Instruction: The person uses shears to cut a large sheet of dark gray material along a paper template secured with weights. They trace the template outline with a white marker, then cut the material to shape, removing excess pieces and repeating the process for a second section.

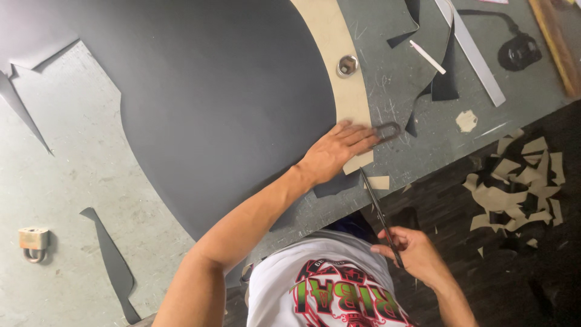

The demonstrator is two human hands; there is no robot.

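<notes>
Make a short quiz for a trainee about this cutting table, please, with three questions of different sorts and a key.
1. True or false: the left hand lies flat on the beige template.
2. Which does the right hand hold? A) padlock B) scissors C) hex nut
3. Fill in: the beige offcuts lie on the dark ____.

Key:
1. True; it presses the template's lower end, beside the large dark sheet.
2. B; the scissors point at the template's lower edge. The padlock sits far left on the table, and the hex nut rests on the template.
3. floor.
</notes>
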